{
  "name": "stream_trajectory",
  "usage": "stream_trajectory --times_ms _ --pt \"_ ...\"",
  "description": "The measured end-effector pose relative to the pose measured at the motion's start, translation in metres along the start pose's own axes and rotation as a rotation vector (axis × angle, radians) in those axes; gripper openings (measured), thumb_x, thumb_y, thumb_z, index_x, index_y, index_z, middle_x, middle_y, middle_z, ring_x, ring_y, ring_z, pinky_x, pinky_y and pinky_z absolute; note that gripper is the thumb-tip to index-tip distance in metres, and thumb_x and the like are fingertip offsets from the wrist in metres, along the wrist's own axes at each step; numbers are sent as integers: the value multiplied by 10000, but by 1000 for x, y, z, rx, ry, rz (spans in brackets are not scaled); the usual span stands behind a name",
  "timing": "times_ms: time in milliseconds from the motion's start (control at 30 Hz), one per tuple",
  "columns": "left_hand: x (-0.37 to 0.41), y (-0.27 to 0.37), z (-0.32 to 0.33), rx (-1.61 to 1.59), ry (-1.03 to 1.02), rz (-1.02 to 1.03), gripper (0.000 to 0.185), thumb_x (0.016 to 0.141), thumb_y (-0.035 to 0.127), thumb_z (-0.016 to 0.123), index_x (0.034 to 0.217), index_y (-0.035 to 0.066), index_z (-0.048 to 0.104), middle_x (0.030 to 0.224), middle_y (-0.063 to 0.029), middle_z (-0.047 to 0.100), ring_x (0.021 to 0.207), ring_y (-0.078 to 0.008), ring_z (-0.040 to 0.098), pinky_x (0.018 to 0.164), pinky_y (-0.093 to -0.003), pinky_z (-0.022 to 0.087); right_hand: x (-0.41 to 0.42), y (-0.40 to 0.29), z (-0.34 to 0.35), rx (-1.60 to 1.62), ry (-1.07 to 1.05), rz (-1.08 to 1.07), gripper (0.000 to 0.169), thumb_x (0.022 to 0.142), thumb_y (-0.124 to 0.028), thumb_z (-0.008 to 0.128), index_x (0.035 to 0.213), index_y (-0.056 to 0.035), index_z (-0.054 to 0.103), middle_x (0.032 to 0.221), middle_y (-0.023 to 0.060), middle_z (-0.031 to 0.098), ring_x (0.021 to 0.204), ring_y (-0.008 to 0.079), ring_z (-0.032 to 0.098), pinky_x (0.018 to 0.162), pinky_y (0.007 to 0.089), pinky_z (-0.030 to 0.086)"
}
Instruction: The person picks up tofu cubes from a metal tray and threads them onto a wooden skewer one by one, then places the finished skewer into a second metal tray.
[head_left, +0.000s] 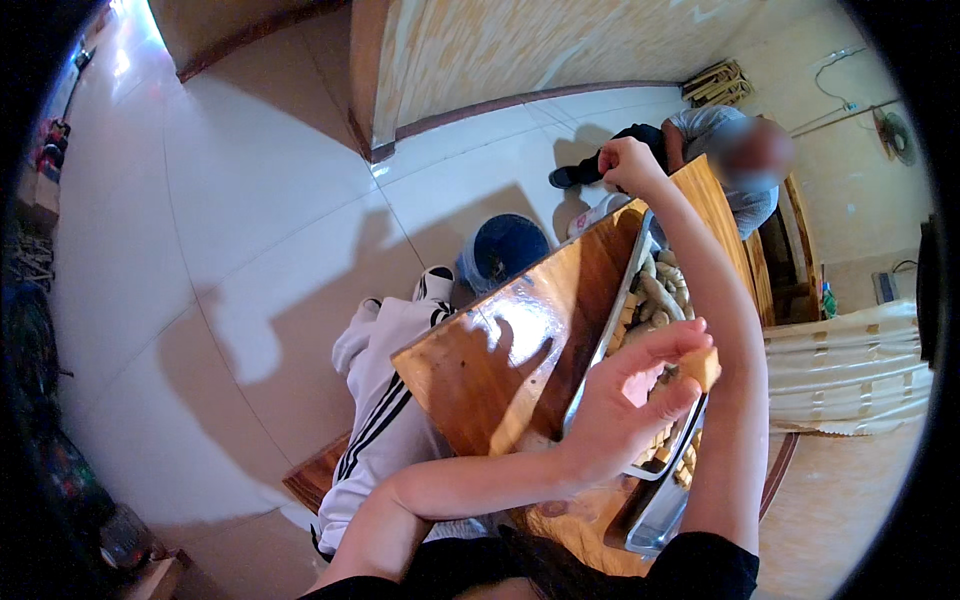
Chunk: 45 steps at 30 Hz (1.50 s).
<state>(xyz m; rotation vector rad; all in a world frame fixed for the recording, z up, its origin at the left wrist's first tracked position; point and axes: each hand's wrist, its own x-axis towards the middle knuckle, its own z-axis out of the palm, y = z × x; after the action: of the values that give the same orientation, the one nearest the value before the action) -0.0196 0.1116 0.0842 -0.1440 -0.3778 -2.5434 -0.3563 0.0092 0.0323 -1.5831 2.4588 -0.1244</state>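
Note:
Between the thumb and fingers of my left hand (626, 405) is a small yellow-orange cube (700, 367), held above a metal tray (600, 367). Inside that tray lie several knobbly grey-beige pieces (660, 296) and more yellow cubes (624, 324), partly covered by my hand and forearm. My right arm stretches across the tray, crossing beyond the left hand. At its end, my right hand (634, 165) hangs near the far edge of the wooden table (480, 360), fingers curled; whether anything small sits in them is hidden. A second metal tray (652, 517) with cubes lies closer to me.
A blue bucket (510, 251) and a white container (596, 214) stand on the tiled floor beside the table. Another person (705, 127) sits at its far end. My legs (390, 420) extend left of the table. A fan (894, 139) is at the right wall.

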Motion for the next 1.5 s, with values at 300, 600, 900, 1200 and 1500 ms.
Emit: stream_trajectory --times_ms 300,600,900,1200,1500 --pt "22 -10 -16 138 237 32 294 878 276 648 1132 140 596 1153 -45 600 1110 -164 539 1009 -433 397 -167 -74 -97 592 199 230 386 933 -362 553 1088 -21 648 652 -55 448 554 34 377 464 221 280" --pt "35 -28 -16 219 209 -311 239 857 423 654 963 227 567 1062 51 597 1160 -117 471 994 -494 327 -447 -139 -32 1092 435 527 349 978 -115 464 1316 -52 519 692 -37 510 550 21 422 488 173 351" --pt "35 -74 23 403 -33 -603 262 921 400 564 1036 167 590 994 47 619 1164 -163 502 992 -538 361 -505 -143 34 1260 566 415 363 929 -4 493 1285 -45 550 687 0 558 565 46 487 491 193 396" --pt "10 -88 8 258 45 -694 317 943 399 521 1081 124 599 928 18 648 1174 -177 486 995 -546 378 -512 -143 48 1292 582 445 367 919 10 485 1277 -35 555 686 9 577 552 52 499 503 198 413" --pt "9 -83 8 226 98 -688 313 945 402 514 1077 132 600 895 30 638 1133 -154 501 996 -528 378 -504 -146 52 1227 570 499 371 905 25 486 1265 -27 564 644 19 574 525 56 505 482 203 411"
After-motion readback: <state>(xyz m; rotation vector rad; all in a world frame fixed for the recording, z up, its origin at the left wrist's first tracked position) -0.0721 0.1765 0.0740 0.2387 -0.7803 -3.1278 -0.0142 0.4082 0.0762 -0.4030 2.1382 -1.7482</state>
